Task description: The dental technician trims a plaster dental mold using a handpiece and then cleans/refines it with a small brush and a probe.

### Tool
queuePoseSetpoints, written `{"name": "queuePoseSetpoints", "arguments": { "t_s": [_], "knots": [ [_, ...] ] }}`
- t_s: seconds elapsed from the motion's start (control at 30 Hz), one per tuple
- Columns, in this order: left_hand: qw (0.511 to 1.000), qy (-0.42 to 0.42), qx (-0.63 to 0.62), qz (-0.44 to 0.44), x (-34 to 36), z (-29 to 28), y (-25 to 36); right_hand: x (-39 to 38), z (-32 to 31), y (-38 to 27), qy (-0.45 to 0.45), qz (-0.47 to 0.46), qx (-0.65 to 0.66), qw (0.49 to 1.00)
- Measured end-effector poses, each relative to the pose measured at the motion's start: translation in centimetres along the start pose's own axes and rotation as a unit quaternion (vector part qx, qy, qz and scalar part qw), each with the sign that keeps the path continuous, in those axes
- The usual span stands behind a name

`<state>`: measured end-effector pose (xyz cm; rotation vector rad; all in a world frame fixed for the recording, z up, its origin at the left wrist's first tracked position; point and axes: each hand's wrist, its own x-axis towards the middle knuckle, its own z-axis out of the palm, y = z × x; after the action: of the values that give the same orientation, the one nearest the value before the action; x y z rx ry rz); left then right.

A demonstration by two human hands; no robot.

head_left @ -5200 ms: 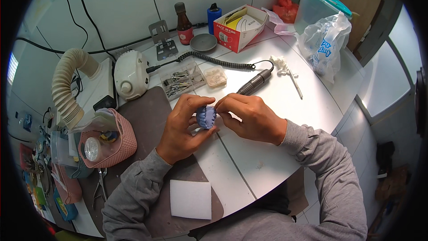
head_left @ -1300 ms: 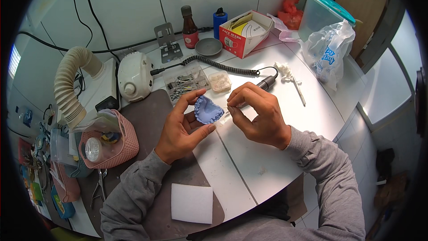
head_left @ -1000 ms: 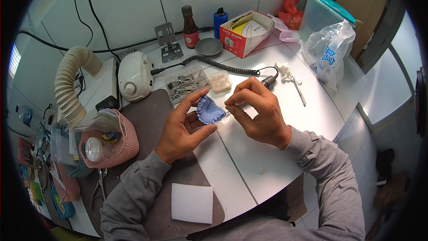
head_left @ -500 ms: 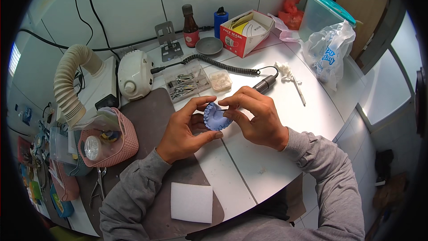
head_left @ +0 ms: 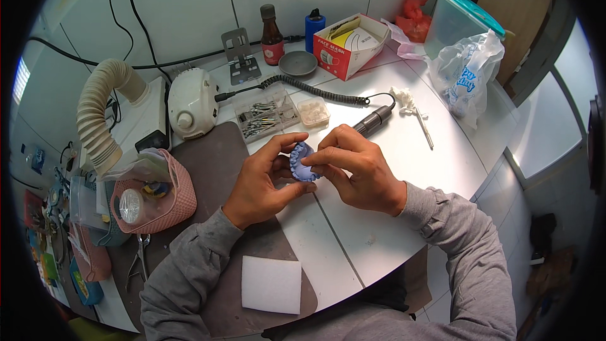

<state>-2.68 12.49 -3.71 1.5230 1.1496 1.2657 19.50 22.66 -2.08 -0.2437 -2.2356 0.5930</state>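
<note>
Over the middle of the desk, my left hand [head_left: 262, 180] holds a blue dental cast [head_left: 300, 163], a horseshoe arch of teeth, gripped at its rim between thumb and fingers. The cast is tilted, with its row of teeth facing left. My right hand [head_left: 356, 170] is closed in a pinch over the cast's right side, its fingertips at the hollow inside the arch. Whatever those fingertips hold is hidden behind them. Just beyond my right hand lies a dark rotary handpiece [head_left: 374, 120] on a coiled cord.
A bur box [head_left: 262, 113], a small clear tub [head_left: 313, 113] and a white control unit [head_left: 192, 104] stand behind. A pink basket [head_left: 180, 199], pliers [head_left: 140, 259] and a ribbed hose [head_left: 95, 120] are left. A white foam square [head_left: 271, 284] lies near; a face mask box [head_left: 341, 57] stands far.
The cast has turned in my left hand, so its inner side shows narrower. My right fingertips have moved slightly left and down; the thin dark tip seen between them is now hidden.
</note>
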Motion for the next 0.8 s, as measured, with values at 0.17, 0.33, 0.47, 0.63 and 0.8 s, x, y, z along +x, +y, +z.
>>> {"name": "queuePoseSetpoints", "arguments": {
  "t_s": [0.17, 0.33, 0.47, 0.63, 0.8],
  "knots": [
    [1.0, -0.004, 0.024, 0.019, 0.22, 0.01, -0.07, 0.03, 0.01, 0.13, -0.018, -0.018, -0.03, 0.999],
    [0.999, 0.006, 0.041, 0.02, 0.13, -0.02, -0.18, 0.14, -0.23, 0.1, -0.016, -0.027, -0.032, 0.999],
    [0.998, 0.014, 0.055, 0.017, 0.07, 0.06, -0.14, 0.2, -0.26, -0.3, -0.024, -0.031, -0.034, 0.999],
    [0.996, 0.026, 0.073, 0.043, 0.07, 0.27, -0.05, 0.29, -0.38, -0.29, -0.023, -0.021, -0.029, 0.999],
    [0.993, 0.036, 0.098, 0.057, -0.02, 0.25, 0.13, 0.29, -0.5, -0.54, -0.018, 0.001, -0.006, 1.0]
  ]
}}
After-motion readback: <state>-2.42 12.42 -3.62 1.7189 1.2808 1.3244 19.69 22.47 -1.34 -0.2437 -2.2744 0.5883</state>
